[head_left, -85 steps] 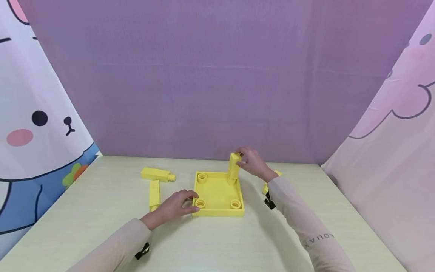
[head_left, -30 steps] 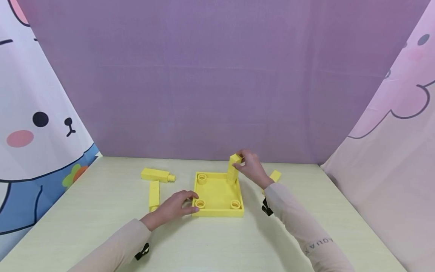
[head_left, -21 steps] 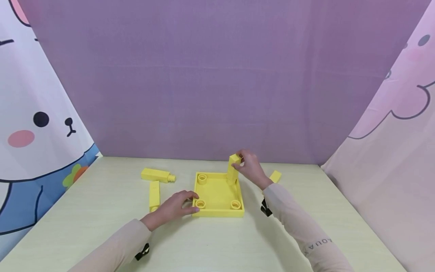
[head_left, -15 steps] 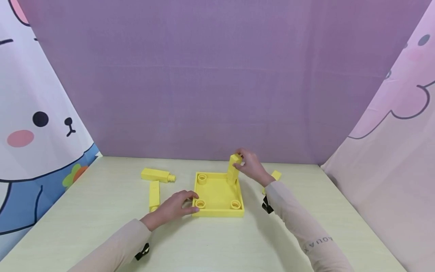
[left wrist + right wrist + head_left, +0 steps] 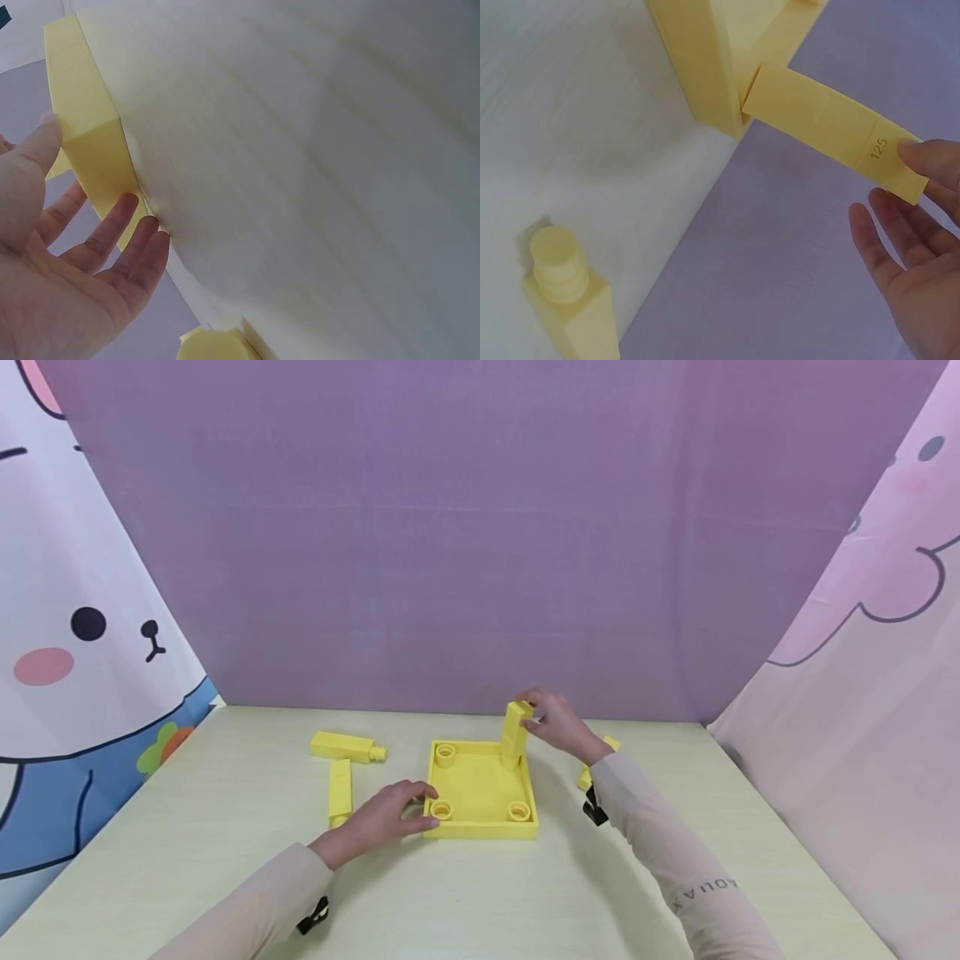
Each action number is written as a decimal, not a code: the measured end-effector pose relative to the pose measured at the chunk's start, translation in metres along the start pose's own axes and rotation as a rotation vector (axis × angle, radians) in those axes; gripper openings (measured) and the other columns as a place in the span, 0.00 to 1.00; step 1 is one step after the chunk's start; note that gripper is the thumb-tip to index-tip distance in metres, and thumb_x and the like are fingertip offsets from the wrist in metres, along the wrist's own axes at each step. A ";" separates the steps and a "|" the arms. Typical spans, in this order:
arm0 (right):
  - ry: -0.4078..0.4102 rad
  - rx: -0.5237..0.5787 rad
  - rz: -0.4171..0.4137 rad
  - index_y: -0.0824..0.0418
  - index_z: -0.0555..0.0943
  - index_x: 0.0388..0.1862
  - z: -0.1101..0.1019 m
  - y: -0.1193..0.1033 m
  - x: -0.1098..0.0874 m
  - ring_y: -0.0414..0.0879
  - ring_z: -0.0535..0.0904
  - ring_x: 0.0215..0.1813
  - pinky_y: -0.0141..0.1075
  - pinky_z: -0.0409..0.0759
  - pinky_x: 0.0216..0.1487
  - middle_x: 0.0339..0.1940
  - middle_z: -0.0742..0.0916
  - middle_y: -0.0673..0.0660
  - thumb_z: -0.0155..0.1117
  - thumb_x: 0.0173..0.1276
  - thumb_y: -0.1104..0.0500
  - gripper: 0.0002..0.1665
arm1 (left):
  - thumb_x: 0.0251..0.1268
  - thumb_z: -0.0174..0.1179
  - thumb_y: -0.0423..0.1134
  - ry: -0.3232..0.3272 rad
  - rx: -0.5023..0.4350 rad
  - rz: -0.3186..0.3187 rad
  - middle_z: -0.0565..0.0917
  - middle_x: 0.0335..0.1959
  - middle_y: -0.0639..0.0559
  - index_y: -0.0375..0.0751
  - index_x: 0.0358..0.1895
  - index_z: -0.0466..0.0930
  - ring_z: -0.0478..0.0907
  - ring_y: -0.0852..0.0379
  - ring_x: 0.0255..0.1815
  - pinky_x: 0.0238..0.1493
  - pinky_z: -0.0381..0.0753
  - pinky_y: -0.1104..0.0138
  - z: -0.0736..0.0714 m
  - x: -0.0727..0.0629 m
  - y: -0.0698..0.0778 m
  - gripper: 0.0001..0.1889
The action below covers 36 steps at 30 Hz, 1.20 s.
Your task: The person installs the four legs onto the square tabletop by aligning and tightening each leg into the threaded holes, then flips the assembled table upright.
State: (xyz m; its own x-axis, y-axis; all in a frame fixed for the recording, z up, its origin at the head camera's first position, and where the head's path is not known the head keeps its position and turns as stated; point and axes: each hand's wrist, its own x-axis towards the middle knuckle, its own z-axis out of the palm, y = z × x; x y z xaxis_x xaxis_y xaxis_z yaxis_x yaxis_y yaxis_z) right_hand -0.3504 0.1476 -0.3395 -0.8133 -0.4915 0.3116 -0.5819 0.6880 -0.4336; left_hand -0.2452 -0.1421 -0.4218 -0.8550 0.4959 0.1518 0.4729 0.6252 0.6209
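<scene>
A yellow square tray-like base (image 5: 482, 829) lies on the table, with round threaded sockets inside its corners. At its far right corner a square yellow leg (image 5: 514, 731) stands upright in the socket. My right hand (image 5: 558, 724) pinches the leg near its top between thumb and fingers; the right wrist view shows "125" marked on the leg (image 5: 817, 124). My left hand (image 5: 382, 818) holds the base's near left corner, thumb at the front wall and fingers along the left wall. The socket under the leg is mostly hidden.
Two more yellow legs with threaded ends, one leg (image 5: 341, 746) farther back and one leg (image 5: 340, 789) nearer, lie left of the base. Another leg (image 5: 585, 319) lies at the right, partly behind my right forearm. A purple curtain (image 5: 480, 543) hangs behind the table.
My right wrist has swung slightly outward and back, and the leg has turned a little on its axis in the same corner. My left hand and the base have stayed put.
</scene>
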 end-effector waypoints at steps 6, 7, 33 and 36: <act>0.031 0.008 0.019 0.62 0.75 0.54 0.002 -0.002 -0.001 0.54 0.77 0.49 0.40 0.81 0.41 0.52 0.79 0.61 0.63 0.61 0.64 0.21 | 0.58 0.61 0.48 -0.001 0.003 0.000 0.79 0.47 0.47 0.38 0.51 0.74 0.74 0.48 0.50 0.52 0.74 0.54 0.000 0.000 0.000 0.21; 0.041 0.012 0.019 0.63 0.75 0.53 0.003 -0.002 -0.001 0.53 0.78 0.48 0.40 0.81 0.41 0.51 0.79 0.61 0.63 0.60 0.64 0.21 | 0.58 0.60 0.48 0.000 0.005 0.001 0.79 0.47 0.48 0.38 0.51 0.74 0.74 0.48 0.50 0.52 0.74 0.54 0.000 0.000 0.000 0.22; 0.038 0.004 -0.002 0.65 0.75 0.50 0.000 -0.001 0.001 0.54 0.77 0.47 0.36 0.81 0.37 0.48 0.79 0.62 0.64 0.59 0.63 0.20 | 0.58 0.60 0.50 0.003 0.025 -0.007 0.79 0.47 0.49 0.39 0.51 0.74 0.74 0.49 0.50 0.53 0.74 0.54 0.001 0.002 -0.001 0.22; 0.011 0.004 -0.019 0.65 0.75 0.51 -0.002 0.000 0.002 0.54 0.77 0.48 0.34 0.81 0.36 0.49 0.79 0.62 0.64 0.59 0.64 0.20 | 0.58 0.60 0.49 0.003 0.022 -0.008 0.79 0.47 0.49 0.38 0.51 0.74 0.74 0.49 0.50 0.53 0.73 0.54 0.001 0.002 -0.001 0.22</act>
State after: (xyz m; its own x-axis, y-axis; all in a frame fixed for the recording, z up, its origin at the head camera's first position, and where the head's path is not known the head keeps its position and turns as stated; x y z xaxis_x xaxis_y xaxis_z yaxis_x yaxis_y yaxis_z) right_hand -0.3516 0.1478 -0.3368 -0.8022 -0.4984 0.3287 -0.5970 0.6766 -0.4310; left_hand -0.2469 -0.1415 -0.4227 -0.8593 0.4892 0.1495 0.4708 0.6419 0.6053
